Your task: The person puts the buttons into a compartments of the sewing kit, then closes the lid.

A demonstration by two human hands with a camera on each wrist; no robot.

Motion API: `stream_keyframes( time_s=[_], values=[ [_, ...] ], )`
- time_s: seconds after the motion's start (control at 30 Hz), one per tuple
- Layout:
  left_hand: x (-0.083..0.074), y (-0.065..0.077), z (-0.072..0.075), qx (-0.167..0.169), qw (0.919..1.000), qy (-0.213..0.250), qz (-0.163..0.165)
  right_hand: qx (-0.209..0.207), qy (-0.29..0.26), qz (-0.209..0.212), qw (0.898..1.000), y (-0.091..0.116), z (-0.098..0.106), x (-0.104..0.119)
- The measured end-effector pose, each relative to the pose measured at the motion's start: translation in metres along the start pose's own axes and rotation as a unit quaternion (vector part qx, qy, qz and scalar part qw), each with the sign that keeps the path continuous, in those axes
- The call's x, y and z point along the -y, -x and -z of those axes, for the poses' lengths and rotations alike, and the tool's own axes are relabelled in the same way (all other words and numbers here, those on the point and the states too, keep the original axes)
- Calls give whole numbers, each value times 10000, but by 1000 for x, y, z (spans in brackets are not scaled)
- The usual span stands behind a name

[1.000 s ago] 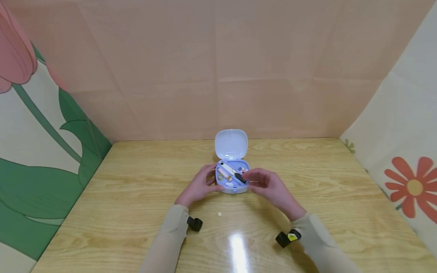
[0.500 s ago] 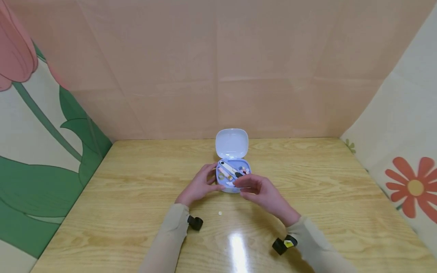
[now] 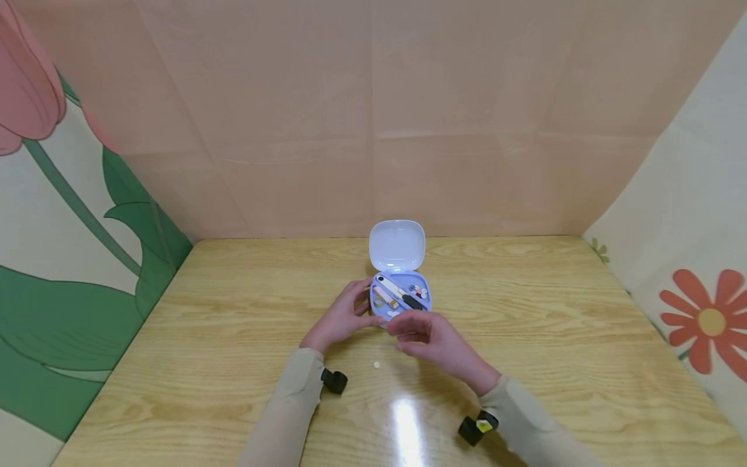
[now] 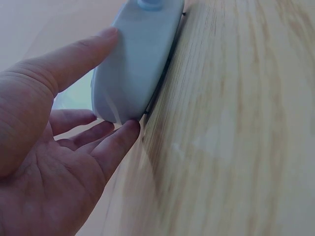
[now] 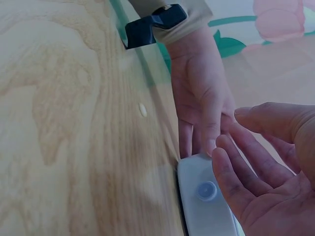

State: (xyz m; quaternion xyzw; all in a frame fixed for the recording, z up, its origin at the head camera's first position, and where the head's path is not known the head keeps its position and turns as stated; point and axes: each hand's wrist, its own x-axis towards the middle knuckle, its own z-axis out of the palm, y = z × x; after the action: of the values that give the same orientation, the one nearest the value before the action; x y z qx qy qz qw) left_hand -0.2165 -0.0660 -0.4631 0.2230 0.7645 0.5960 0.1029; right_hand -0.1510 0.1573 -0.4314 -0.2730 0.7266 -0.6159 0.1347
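Note:
A small pale-blue sewing box (image 3: pixel 384 318) stands on the table with its lid (image 3: pixel 397 245) raised. In it lie a white tool with a black end (image 3: pixel 413 302), a pink-and-white strip (image 3: pixel 382 295) and several small button-like pieces (image 3: pixel 417 291). My left hand (image 3: pixel 343 314) holds the box at its left side, thumb on the front wall and fingertips round the corner, as the left wrist view also shows. In front of the box hovers my right hand (image 3: pixel 434 340), fingers loosely bent, nothing seen between them. A white disc, perhaps a button (image 3: pixel 377 364), lies on the table nearer me.
The wooden table (image 3: pixel 245 305) runs back to a plain pinkish backdrop (image 3: pixel 292 130). Flower-patterned sheets border it on the left and right. Both wrists carry black cameras; one is the left wrist's camera (image 3: pixel 334 382).
My right hand has moved left and toward me, from the right part of the box to just in front of it, uncovering the tool's black end. The left hand keeps its hold.

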Motion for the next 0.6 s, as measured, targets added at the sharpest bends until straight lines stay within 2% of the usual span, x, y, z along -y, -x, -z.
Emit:
stream_keyframes(
  time_s=[0.2,0.43,0.6],
  values=[
    [0,1,0,-69,9999,-79,33,157,-53,-52,9998,-1,-5,-4],
    [0,2,1,-73,9998,-185,31,277,187,-196,9992,-2,-14,-9],
    [-2,3,1,-75,9997,-211,81,423,271,-133,9986,-3,-20,-14]
  ],
)
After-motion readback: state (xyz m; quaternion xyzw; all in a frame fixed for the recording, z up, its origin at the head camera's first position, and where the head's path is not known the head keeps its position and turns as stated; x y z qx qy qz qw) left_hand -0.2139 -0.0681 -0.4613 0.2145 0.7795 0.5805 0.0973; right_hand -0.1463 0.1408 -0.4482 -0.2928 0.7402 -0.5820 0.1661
